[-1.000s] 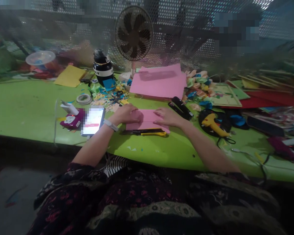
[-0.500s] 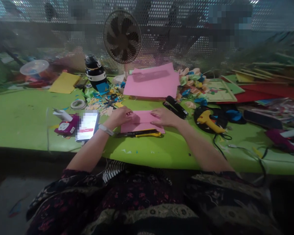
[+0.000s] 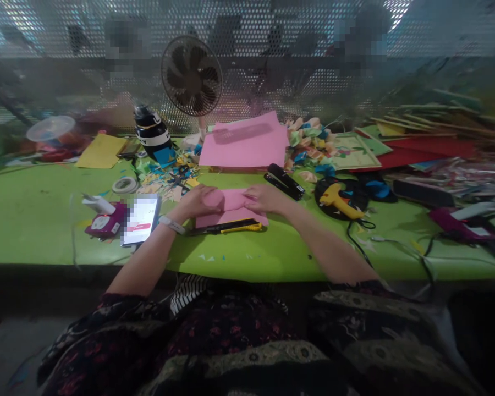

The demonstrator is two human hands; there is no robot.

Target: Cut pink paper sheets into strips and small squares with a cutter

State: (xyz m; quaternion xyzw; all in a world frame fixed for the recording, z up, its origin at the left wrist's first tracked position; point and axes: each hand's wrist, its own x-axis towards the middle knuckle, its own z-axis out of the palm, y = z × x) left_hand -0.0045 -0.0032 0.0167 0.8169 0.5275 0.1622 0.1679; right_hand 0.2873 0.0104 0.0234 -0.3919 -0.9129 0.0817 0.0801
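Note:
A sheet of pink paper (image 3: pixel 234 199) lies on the green table in front of me, its near part flat and its upper part bent up in a curve. My left hand (image 3: pixel 198 201) grips the left end of that raised part, thumb on the near side. At the right end, my right hand (image 3: pixel 268 199) pinches the paper between thumb and fingers. Across the sheet's near edge lies a black and yellow utility knife (image 3: pixel 251 226). Just behind my right hand rests a black stapler (image 3: pixel 286 181).
Left of me are a lit phone (image 3: pixel 142 219), a purple device (image 3: pixel 103 221) and a tape roll (image 3: pixel 124 185). Behind stand a bottle (image 3: pixel 152 132), a fan (image 3: pixel 193 77), paper scraps (image 3: pixel 169 173) and larger pink sheets (image 3: pixel 245 142). A yellow glue gun (image 3: pixel 339 201) with a cord lies right.
The pink paper's upper part now bulges up in a curve between my hands. Both hands have closed more on its ends. The whole view has shifted a little.

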